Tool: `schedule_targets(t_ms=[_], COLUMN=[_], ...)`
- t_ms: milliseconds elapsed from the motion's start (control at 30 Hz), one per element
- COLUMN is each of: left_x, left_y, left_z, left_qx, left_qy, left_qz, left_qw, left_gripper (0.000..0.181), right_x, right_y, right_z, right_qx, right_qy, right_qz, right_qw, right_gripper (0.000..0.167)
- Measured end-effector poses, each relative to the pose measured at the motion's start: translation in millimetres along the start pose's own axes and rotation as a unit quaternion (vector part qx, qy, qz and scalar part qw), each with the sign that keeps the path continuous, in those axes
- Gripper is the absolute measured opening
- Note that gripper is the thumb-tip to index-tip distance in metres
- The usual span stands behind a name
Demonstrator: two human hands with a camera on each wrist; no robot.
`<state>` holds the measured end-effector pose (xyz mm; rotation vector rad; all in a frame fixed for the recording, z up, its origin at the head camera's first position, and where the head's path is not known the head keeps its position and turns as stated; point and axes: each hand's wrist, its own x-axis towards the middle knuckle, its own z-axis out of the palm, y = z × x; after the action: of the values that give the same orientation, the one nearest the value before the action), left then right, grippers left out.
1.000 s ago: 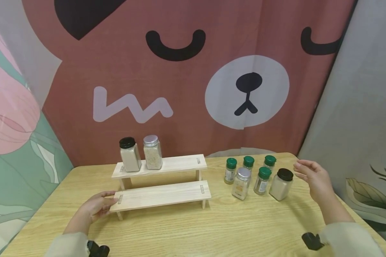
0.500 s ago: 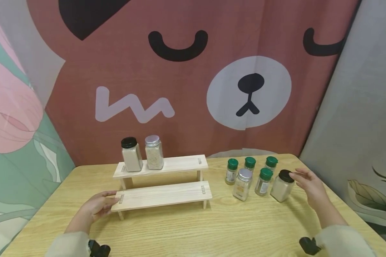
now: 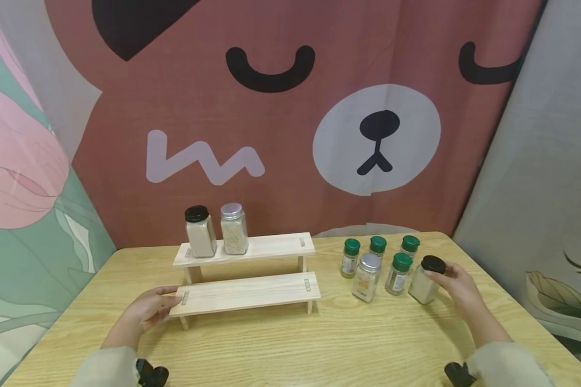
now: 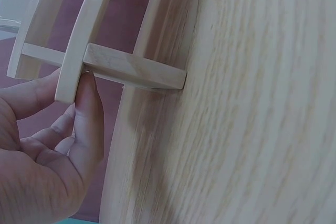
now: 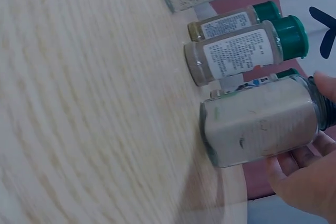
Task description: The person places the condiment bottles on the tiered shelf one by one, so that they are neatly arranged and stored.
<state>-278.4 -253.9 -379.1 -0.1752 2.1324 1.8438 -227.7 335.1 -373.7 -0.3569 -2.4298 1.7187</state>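
While the right hand (image 3: 460, 287) clamps thumb and fingers around the lid end of one black-lid jar (image 3: 423, 286), the left hand (image 3: 147, 312) pinches the left end of the rack's lower tier (image 3: 249, 294). That jar is at the right end of the table group; can't tell if its base is loaded on the table (image 3: 290, 352) or just off it.

Count: 8 containers, 2 on the rack (image 3: 193, 274), 6 in the table group.

Rack: 1 unit, 2 tiers. Upper tier (image 3: 276, 245) carries 2 jars, both upright toward the left end: a second black-lid jar (image 3: 201, 236), then a silver-lid jar (image 3: 234, 236) just beside it.

Table group, right of rack: 4 green-cap bottles (image 3: 396, 282), 1 second silver-lid jar (image 3: 365, 285), 1 black-lid jar (the gripped one). Three of the green caps sit toward the back; the fourth is between the two jars in front.

Also: 2 pale sleeves (image 3: 104, 368), each with a black wrist device (image 3: 152, 373). Behind: 1 curtain (image 3: 281, 118), bear face print, 2 closed eyes, 1 nose.
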Motion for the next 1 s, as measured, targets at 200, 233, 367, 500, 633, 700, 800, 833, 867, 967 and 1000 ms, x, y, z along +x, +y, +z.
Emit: schedule_targets(t_ms=[200,233,367,500,633,700,800,833,867,967,1000], left_x=[-0.6,-0.8,-1.8,-2.4,-2.5,-2.4,-1.6,-1.3,-1.1,-1.0,-1.2], left_y=[-1.0,-1.1,-0.8,0.2,0.7,0.6,0.4,0.3,0.0,-0.6,-0.8], left_z=[-0.8,-0.9,-1.8,-1.8,-1.2,-1.0,-0.9,-0.9,-1.0,-0.9,-0.7], left_qx=[0.000,0.002,0.008,0.008,0.011,0.011,0.005,0.004,0.002,0.000,0.001], left_qy=[0.010,0.012,0.014,0.016,0.018,0.016,0.011,0.009,0.008,0.002,0.000], left_qz=[-0.006,-0.007,-0.008,-0.008,-0.006,-0.004,0.002,0.004,0.005,0.010,0.012], left_qw=[0.9999,0.9999,0.9998,0.9998,0.9998,0.9998,0.9999,0.9999,1.0000,0.9999,0.9999], left_gripper=[0.061,0.061,0.061,0.060,0.060,0.061,0.061,0.061,0.061,0.060,0.060], right_x=[-0.5,-0.4,0.7,3.3,10.9,15.8,23.7,24.9,25.6,23.9,22.3], right_y=[3,4,5,9,19,26,37,40,41,41,39], right_z=[5,6,9,10,8,6,2,1,0,-1,-1], right_qx=[0.012,0.012,0.014,0.016,0.012,0.013,-0.006,-0.010,-0.015,-0.030,-0.033], right_qy=[0.014,0.017,0.027,0.031,0.046,0.047,0.055,0.053,0.047,0.044,0.044], right_qz=[0.003,0.003,-0.001,-0.006,0.002,0.001,-0.004,-0.010,-0.015,-0.012,-0.010], right_qw=[0.9998,0.9998,0.9995,0.9994,0.9989,0.9988,0.9985,0.9985,0.9987,0.9985,0.9985], right_gripper=[0.074,0.075,0.074,0.074,0.073,0.074,0.075,0.076,0.078,0.078,0.079])
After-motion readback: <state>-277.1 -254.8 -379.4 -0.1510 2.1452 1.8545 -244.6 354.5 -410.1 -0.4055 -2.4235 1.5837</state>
